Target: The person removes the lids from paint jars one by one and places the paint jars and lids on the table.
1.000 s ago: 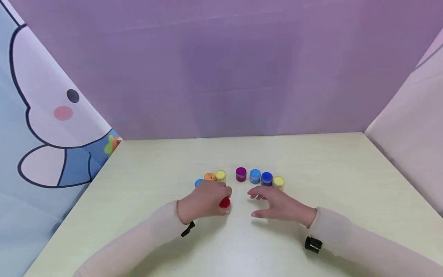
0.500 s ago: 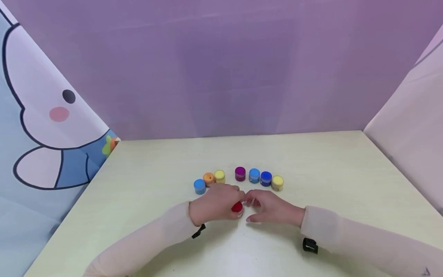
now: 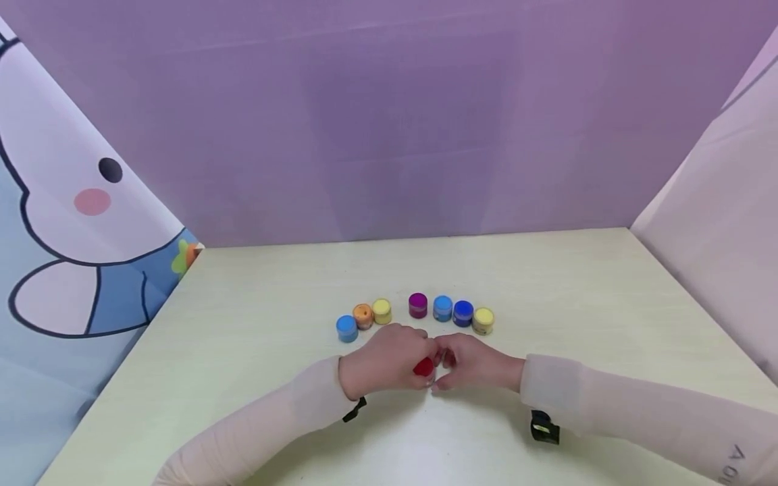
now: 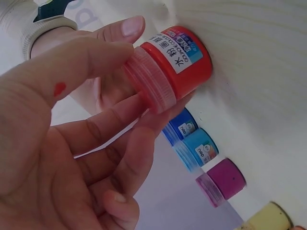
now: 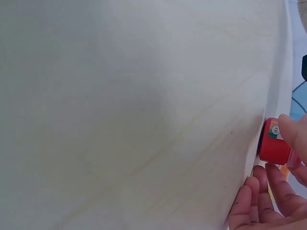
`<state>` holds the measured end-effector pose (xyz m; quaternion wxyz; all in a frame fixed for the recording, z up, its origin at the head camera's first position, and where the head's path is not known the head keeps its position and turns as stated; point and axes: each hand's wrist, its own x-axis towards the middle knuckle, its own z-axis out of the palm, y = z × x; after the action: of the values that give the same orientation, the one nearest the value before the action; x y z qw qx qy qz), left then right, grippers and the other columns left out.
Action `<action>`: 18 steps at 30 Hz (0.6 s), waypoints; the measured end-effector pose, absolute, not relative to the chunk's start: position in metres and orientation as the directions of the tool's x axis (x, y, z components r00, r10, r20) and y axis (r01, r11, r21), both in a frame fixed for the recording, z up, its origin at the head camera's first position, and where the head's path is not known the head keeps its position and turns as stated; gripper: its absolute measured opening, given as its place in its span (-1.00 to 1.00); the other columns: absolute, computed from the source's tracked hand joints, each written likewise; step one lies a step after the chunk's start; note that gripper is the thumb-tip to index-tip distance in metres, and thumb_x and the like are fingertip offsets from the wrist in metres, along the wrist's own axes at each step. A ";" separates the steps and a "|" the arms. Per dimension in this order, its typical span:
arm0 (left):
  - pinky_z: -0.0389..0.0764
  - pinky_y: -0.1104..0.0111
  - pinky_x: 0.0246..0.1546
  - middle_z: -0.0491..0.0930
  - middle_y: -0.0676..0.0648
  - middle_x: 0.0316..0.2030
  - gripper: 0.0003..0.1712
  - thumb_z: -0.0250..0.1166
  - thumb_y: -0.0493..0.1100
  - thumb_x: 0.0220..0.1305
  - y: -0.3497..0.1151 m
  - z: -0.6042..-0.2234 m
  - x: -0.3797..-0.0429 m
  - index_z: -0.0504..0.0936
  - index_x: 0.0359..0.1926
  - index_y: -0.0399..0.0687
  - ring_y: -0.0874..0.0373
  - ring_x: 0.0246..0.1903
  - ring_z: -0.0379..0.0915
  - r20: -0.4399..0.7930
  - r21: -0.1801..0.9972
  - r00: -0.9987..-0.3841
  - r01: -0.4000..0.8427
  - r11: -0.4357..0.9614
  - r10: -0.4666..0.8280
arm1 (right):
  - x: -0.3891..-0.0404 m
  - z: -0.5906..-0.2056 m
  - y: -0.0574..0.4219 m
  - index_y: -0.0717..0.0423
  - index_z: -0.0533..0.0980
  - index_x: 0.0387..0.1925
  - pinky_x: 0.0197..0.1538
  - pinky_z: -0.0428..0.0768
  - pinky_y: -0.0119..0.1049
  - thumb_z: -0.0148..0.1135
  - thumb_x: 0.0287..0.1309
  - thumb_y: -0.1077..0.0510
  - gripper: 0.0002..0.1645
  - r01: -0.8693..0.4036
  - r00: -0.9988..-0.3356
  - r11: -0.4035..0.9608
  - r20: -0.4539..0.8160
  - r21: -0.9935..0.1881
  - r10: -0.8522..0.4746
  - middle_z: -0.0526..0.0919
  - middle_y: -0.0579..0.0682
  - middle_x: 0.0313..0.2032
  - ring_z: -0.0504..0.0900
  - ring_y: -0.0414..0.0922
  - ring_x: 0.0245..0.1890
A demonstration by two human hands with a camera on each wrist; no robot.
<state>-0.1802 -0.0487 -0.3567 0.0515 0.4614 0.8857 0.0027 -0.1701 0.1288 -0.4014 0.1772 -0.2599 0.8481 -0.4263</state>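
Red paint jar [image 3: 423, 366], at the near middle of the table [image 3: 535, 283], between both hands. Gripped by the left hand [image 3: 389, 361], with thumb and fingers [image 4: 136, 148] closed to the jar's width around the translucent lid. Upright or nearly so, base down; cannot tell whether resting on the table or just above. Wrapped in a white label [image 4: 180, 50] (printed with Chinese characters). On the left thumb, a small red smear [image 4: 59, 89].

At the jar's right side, the right hand [image 3: 477, 361], with fingers curved and thumb parted from them; cannot tell whether touching the jar or holding any of it.

Beyond the hands, in a loose arc: on the left, a left light blue jar [image 3: 347, 328], an orange jar [image 3: 362, 316] and a pale yellow jar [image 3: 381, 311], side by side; across a gap, a purple jar [image 3: 418, 306], a right light blue jar [image 3: 443, 308], a dark blue jar [image 3: 463, 313] and an end yellow jar [image 3: 483, 320]. Behind the table, a purple backdrop [image 3: 419, 121]; leftward, a cartoon sheet [image 3: 57, 155].
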 end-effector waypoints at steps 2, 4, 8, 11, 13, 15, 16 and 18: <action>0.36 0.55 -0.50 0.48 0.14 -0.47 -0.72 0.34 0.06 0.00 -0.048 -0.357 -0.180 0.56 -0.28 0.08 0.33 -0.53 0.34 -0.087 0.046 -0.564 0.821 0.569 0.821 | -0.170 -0.401 0.128 0.07 0.49 -0.22 -0.35 0.39 -0.33 0.44 -0.22 0.15 -0.57 -0.285 -0.799 0.493 -0.081 -0.822 -0.596 0.49 -0.03 -0.44 0.40 -0.09 -0.40; 0.36 0.56 -0.50 0.48 0.14 -0.47 -0.72 0.34 0.06 0.00 -0.048 -0.358 -0.180 0.56 -0.29 0.08 0.34 -0.53 0.33 -0.083 0.047 -0.560 0.824 0.564 0.824 | -0.170 -0.401 0.127 0.06 0.50 -0.21 -0.36 0.37 -0.33 0.44 -0.21 0.16 -0.57 -0.284 -0.797 0.489 -0.081 -0.825 -0.599 0.49 -0.01 -0.46 0.40 -0.09 -0.41; 0.34 0.56 -0.51 0.47 0.15 -0.48 -0.71 0.34 0.09 0.00 -0.048 -0.361 -0.179 0.55 -0.31 0.08 0.35 -0.54 0.31 -0.061 0.050 -0.552 0.831 0.554 0.832 | -0.170 -0.403 0.127 0.06 0.51 -0.23 -0.35 0.37 -0.34 0.43 -0.21 0.18 -0.60 -0.275 -0.802 0.489 -0.084 -0.828 -0.592 0.48 -0.03 -0.46 0.40 -0.11 -0.41; 0.34 0.56 -0.50 0.46 0.15 -0.48 -0.70 0.34 0.10 -0.01 -0.049 -0.362 -0.179 0.56 -0.30 0.08 0.35 -0.53 0.31 -0.050 0.056 -0.551 0.831 0.554 0.833 | -0.170 -0.405 0.126 0.05 0.51 -0.24 -0.34 0.39 -0.33 0.43 -0.20 0.17 -0.61 -0.283 -0.807 0.497 -0.076 -0.820 -0.585 0.49 -0.06 -0.46 0.40 -0.12 -0.40; 0.35 0.56 -0.49 0.46 0.15 -0.48 -0.71 0.34 0.10 -0.01 -0.049 -0.362 -0.180 0.56 -0.30 0.09 0.35 -0.52 0.31 -0.043 0.059 -0.552 0.831 0.554 0.833 | -0.170 -0.406 0.126 0.03 0.52 -0.25 -0.34 0.39 -0.32 0.43 -0.20 0.15 -0.62 -0.293 -0.810 0.504 -0.068 -0.813 -0.582 0.49 -0.07 -0.46 0.40 -0.12 -0.41; 0.35 0.56 -0.49 0.47 0.15 -0.48 -0.71 0.34 0.10 -0.01 -0.050 -0.362 -0.180 0.56 -0.30 0.09 0.35 -0.52 0.31 -0.038 0.064 -0.554 0.829 0.555 0.832 | -0.170 -0.406 0.125 0.02 0.52 -0.26 -0.34 0.39 -0.32 0.43 -0.20 0.13 -0.63 -0.303 -0.813 0.511 -0.062 -0.804 -0.579 0.49 -0.09 -0.47 0.40 -0.12 -0.41; 0.35 0.56 -0.49 0.47 0.15 -0.48 -0.71 0.35 0.10 -0.01 -0.050 -0.362 -0.180 0.56 -0.30 0.09 0.34 -0.51 0.31 -0.035 0.064 -0.554 0.830 0.555 0.832 | -0.170 -0.406 0.125 0.01 0.52 -0.26 -0.34 0.39 -0.31 0.43 -0.19 0.12 -0.63 -0.307 -0.814 0.512 -0.057 -0.802 -0.578 0.49 -0.09 -0.48 0.40 -0.13 -0.41; 0.35 0.56 -0.48 0.47 0.15 -0.48 -0.71 0.35 0.10 -0.01 -0.051 -0.363 -0.180 0.56 -0.30 0.09 0.34 -0.51 0.32 -0.025 0.062 -0.552 0.831 0.552 0.834 | -0.170 -0.406 0.124 0.02 0.52 -0.25 -0.33 0.40 -0.30 0.43 -0.19 0.10 -0.62 -0.307 -0.818 0.515 -0.054 -0.800 -0.573 0.48 -0.10 -0.47 0.40 -0.13 -0.41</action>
<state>-0.1801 -0.0509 -0.3630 0.0258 0.4726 0.8806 0.0211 -0.1701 0.1244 -0.4062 0.1580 -0.2571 0.8558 -0.4201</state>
